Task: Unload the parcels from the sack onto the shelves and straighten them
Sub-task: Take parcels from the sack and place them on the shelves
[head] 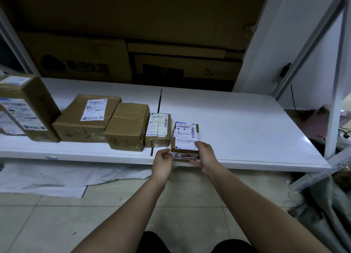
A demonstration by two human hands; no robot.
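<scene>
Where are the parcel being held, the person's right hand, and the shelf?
Held parcel (186,134), head view, on its white label.
Right hand (206,155), head view, on its back.
Shelf (237,123), head view, on its bare white top.

leftmost parcel (22,108): cut off by the left edge | small parcel (185,138): near corners hidden under both hands, label print too small to read | left hand (163,162): fingertips out of sight behind the parcel | flattened cartons (85,57) behind the shelf: dim, printing blurred
</scene>
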